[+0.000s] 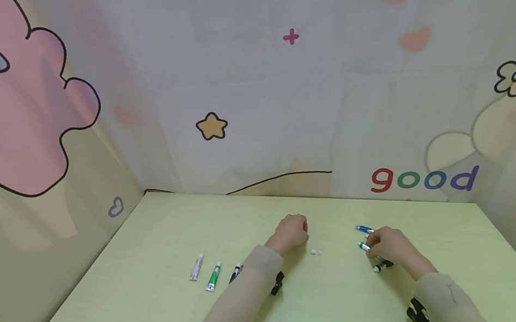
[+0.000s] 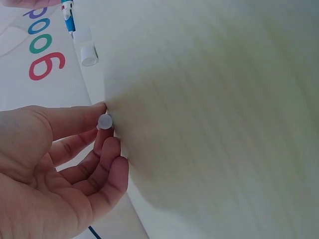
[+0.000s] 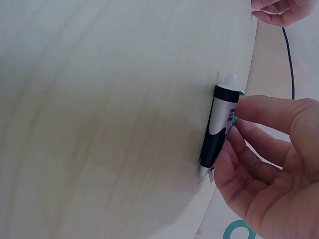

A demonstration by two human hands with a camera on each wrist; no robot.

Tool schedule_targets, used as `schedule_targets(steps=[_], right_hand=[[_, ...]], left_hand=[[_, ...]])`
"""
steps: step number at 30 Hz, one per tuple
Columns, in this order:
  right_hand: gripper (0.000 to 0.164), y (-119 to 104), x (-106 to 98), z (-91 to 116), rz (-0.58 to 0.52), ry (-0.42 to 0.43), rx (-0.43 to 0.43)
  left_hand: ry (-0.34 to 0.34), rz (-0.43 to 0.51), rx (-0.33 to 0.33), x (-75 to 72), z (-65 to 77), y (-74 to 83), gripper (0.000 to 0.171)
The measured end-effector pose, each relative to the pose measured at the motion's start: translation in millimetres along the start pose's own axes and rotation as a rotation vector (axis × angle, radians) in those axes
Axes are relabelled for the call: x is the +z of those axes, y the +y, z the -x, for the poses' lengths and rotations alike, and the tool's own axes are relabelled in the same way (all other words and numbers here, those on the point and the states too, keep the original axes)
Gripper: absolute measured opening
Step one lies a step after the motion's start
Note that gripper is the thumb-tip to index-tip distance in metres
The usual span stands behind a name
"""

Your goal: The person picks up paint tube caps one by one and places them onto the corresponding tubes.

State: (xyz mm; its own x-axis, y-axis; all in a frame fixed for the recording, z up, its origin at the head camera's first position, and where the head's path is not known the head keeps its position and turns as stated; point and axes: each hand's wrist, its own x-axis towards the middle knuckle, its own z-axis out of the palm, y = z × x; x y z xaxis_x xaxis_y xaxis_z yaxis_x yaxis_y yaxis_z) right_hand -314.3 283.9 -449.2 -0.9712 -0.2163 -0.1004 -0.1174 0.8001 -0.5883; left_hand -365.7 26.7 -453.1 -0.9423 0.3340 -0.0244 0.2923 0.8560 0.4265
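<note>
Between thumb and fingertips, my left hand (image 1: pixel 291 233) pinches a small white cap (image 2: pixel 105 121) just above the table. Two more white caps (image 1: pixel 316 252) stand on the table to its right. My right hand (image 1: pixel 390 244) pinches a paint tube with a teal band (image 1: pixel 363 246), mostly hidden by the fingers. Close by lies a black and silver paint tube (image 3: pixel 221 124), its white threaded neck bare; in the right wrist view it covers part of the fingertips. A blue paint tube (image 1: pixel 364 229) lies just beyond the right hand.
Toward the left of the pale green table (image 1: pixel 316 312) lie a white paint tube (image 1: pixel 196 267), a green paint tube (image 1: pixel 213 276) and a dark blue one (image 1: pixel 236 272), partly behind the left sleeve. A printed cloth (image 1: pixel 259 84) hangs along the table's back edge.
</note>
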Motion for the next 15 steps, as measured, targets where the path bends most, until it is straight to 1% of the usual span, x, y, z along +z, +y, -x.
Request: schedule_targets(steps=[4,9,12,15], right_hand=[[0.014,1.8,1.0,-1.1,-0.007,-0.003,0.009],[0.013,3.8,1.9,-2.7,-0.007,-0.006,0.009],[0.013,4.2,2.2,-2.5,-0.01,-0.002,0.005],[0.012,4.3,2.7,-1.0,-0.015,0.007,-0.003]], left_hand=[[0.01,-0.012,0.013,-0.2,1.1,0.2,0.004],[0.016,-0.017,0.019,-0.9,0.4,-1.5,0.005],[0.021,0.003,0.018,-2.9,-0.6,-3.5,0.004],[0.038,0.05,0.021,-5.8,-1.2,-6.1,0.005]])
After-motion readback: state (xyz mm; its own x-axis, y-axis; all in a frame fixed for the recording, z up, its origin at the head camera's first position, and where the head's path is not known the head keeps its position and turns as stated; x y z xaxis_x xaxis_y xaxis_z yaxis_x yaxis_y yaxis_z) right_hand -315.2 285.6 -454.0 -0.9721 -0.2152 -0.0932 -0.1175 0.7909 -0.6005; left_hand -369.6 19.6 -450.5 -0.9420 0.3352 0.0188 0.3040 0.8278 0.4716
